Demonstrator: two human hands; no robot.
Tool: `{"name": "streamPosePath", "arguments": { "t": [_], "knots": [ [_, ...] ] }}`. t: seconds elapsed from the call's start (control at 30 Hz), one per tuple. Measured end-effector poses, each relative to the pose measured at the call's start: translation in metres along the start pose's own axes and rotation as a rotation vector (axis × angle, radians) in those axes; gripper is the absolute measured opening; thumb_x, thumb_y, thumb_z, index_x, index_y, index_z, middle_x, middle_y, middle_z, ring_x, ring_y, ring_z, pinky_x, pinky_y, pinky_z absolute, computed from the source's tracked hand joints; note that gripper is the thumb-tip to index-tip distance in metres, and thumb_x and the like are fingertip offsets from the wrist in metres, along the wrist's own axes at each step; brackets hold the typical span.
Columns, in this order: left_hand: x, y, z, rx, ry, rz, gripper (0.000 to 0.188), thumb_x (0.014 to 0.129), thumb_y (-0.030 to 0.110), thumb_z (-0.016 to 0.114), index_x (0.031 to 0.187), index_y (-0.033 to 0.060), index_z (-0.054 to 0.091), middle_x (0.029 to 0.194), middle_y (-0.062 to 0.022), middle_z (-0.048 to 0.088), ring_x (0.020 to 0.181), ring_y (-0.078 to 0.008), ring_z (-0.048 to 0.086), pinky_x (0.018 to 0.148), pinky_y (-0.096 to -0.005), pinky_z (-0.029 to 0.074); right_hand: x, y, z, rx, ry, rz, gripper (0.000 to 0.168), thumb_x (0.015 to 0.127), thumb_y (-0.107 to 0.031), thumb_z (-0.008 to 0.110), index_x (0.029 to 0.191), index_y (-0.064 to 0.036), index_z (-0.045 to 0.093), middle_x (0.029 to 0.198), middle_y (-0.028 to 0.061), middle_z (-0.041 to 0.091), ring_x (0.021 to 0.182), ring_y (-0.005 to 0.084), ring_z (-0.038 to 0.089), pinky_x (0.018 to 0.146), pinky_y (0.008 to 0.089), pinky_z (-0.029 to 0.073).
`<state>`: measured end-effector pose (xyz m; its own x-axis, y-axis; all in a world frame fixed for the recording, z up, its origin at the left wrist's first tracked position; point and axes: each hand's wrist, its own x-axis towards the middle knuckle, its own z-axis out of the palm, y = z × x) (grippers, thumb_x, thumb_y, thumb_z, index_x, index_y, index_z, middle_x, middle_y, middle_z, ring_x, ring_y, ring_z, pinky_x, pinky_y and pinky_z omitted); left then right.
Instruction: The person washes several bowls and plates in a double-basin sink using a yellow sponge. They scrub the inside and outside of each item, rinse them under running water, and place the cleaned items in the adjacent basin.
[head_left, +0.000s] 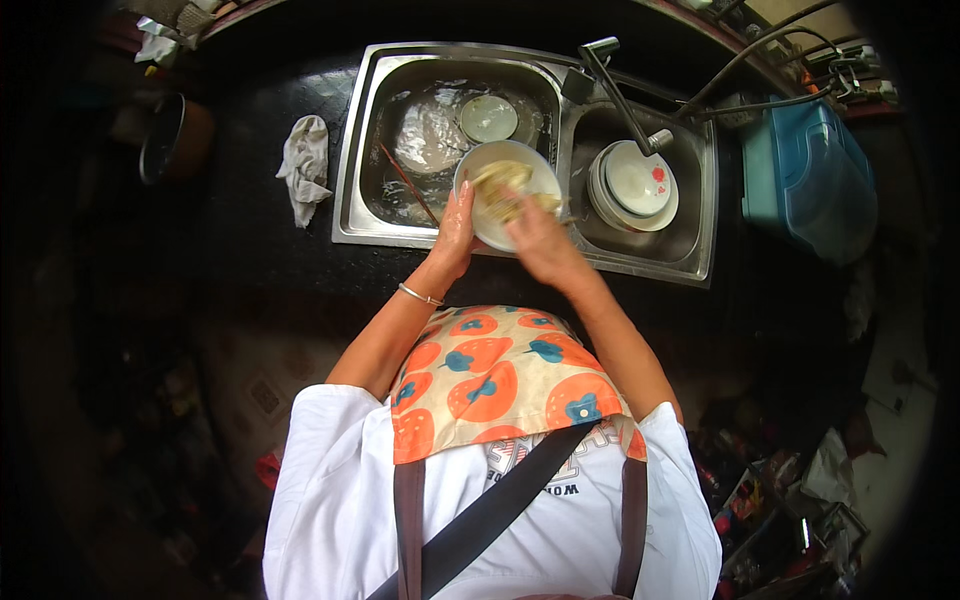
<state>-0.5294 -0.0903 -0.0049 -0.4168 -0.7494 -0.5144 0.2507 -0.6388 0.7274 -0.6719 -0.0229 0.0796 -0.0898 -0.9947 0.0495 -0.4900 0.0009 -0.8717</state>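
My left hand (457, 229) grips the left rim of a white bowl (493, 231), tilted above the near edge of the left sink basin. Against the inside of this bowl my right hand (534, 232), slightly blurred, presses a yellowish cloth (504, 184). Behind the bowl, a small pale bowl (489, 118) sits in the water of the left basin (424, 75). A reddish-brown stick (405, 180), perhaps a chopstick, leans in the same basin. Stacked bowls, the top one with a red flower print (637, 180), stand in the right basin (686, 247).
A metal faucet (622, 101) reaches over the right basin. On the dark counter left of the sink lies a crumpled whitish cloth (305, 169), with a brown pot (187, 142) farther left. A teal plastic container with a lid (810, 176) stands at the right.
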Motion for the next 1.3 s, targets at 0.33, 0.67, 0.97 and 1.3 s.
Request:
{"name": "streamPosePath", "arguments": {
  "t": [0.33,0.67,0.97,1.3],
  "knots": [
    [0.006,0.057,-0.005,0.235,-0.226,-0.07,0.063,0.097,0.048,0.045,0.144,0.0068,0.034,0.133,-0.012,0.052,0.117,-0.0229,0.056,0.087,-0.0399,0.054,-0.003,0.052,-0.03,-0.89,-0.137,-0.499,0.03,0.083,-0.013,0.055,0.112,-0.009,0.058,0.11,0.0121,0.06,0.107,0.0264,0.057,0.084,0.0425,0.042],
    [0.009,0.031,0.01,0.138,-0.258,-0.07,0.059,0.099,0.048,0.045,0.14,0.0069,0.038,0.131,-0.0098,0.05,0.116,-0.0221,0.051,0.098,-0.0378,0.045,-0.02,0.032,0.017,-0.735,0.088,-0.613,0.036,0.082,-0.012,0.054,0.116,0.0,0.055,0.1,0.0111,0.062,0.096,0.0234,0.061,0.077,0.0385,0.046],
    [0.006,0.025,0.037,-0.059,-0.113,-0.031,0.055,0.098,0.045,0.048,0.133,0.0026,0.047,0.127,-0.014,0.056,0.111,-0.0238,0.057,0.097,-0.037,0.046,-0.006,0.015,0.029,-0.673,-0.045,-0.011,0.065,0.074,-0.009,0.065,0.136,-0.011,0.048,0.094,0.0112,0.058,0.091,0.0284,0.058,0.077,0.0399,0.041],
    [-0.004,0.033,0.025,0.201,-0.149,-0.002,0.055,0.099,0.051,0.042,0.137,0.0116,0.039,0.127,-0.0114,0.053,0.112,-0.0243,0.056,0.088,-0.0422,0.052,-0.026,0.034,-0.018,-0.749,-0.118,-0.125,0.039,0.09,-0.039,0.056,0.118,-0.011,0.06,0.099,0.0146,0.058,0.1,0.0299,0.055,0.088,0.0454,0.041]
  ]
}}
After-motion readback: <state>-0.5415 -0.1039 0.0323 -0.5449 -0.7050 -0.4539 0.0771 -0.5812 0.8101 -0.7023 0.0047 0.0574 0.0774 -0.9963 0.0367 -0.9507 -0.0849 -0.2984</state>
